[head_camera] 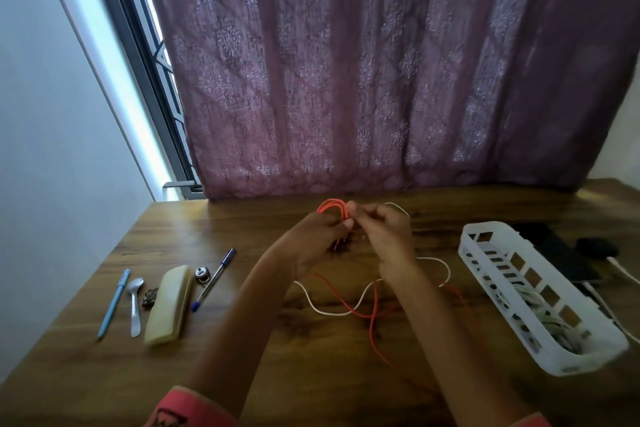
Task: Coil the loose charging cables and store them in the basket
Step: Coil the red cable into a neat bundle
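Mid-coil on orange cable (330,207) | held loops in left grip (320,237), pinched strand in right grip (385,230) | next probably needed trailing slack wound in

Left hand (313,241) partly hides the orange coil (330,205).

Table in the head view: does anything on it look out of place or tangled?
A metal spoon lies among the pens at the left, odd beside stationery. The loose orange cable and white cable cross each other on the table, a possible tangle.
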The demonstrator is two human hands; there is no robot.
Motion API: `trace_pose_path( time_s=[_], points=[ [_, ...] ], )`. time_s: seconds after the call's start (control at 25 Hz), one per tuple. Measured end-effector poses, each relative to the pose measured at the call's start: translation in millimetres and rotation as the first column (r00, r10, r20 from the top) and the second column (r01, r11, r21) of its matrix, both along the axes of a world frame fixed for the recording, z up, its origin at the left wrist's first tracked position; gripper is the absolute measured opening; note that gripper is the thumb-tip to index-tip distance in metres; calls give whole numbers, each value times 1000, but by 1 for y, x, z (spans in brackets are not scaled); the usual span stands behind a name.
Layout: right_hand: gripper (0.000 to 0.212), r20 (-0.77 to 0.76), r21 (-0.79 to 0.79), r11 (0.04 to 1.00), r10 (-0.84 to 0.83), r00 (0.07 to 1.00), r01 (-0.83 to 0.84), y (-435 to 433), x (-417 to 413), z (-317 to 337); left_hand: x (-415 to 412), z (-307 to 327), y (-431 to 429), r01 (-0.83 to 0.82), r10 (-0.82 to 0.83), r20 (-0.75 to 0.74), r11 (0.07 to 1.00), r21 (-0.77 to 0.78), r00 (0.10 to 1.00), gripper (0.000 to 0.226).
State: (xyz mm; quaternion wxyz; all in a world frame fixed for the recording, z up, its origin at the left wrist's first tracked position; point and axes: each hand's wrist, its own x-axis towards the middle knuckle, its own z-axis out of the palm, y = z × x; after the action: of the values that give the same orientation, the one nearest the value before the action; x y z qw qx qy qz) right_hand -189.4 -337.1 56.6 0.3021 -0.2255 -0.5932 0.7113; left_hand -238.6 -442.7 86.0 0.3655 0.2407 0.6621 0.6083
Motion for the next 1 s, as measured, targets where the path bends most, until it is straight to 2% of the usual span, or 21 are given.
trace_pose_path(
  time_s=[0.08,0.2,0.28,0.36,0.44,0.6,0.72,0.8,0.92,1.0],
  points=[
    [11,-138,102,994,-10,990,24,8,4,15,2,20,2,32,-34,32,998,52,999,19],
    [27,-301,158,979,174,938,-131,15,6,30,7,55,2,120,-134,89,983,142,987,21],
    [26,-353,187,963,249,902,-193,15,4,38,6,76,-1,175,-195,110,970,167,975,23],
    [22,-371,163,965,252,894,-205,15,-2,47,4,93,-3,230,-256,145,958,172,956,26],
    [21,-358,150,970,233,904,-190,14,-8,57,0,110,-2,248,-285,179,947,205,942,30],
    [16,-292,176,972,205,934,-158,9,-11,71,-9,143,1,103,-197,198,909,404,960,33],
    [17,-127,291,942,208,970,-164,5,-12,82,-13,155,10,-14,-71,164,885,466,984,31],
    [15,22,516,847,138,990,-129,4,-12,88,-19,157,15,-103,22,151,828,551,988,31],
    [14,102,769,633,24,994,-95,4,-6,94,-26,163,19,-180,194,49,743,645,980,33],
    [20,138,901,428,-126,982,-72,2,5,99,-31,168,19,-211,349,-93,735,645,933,32]
  ],
)
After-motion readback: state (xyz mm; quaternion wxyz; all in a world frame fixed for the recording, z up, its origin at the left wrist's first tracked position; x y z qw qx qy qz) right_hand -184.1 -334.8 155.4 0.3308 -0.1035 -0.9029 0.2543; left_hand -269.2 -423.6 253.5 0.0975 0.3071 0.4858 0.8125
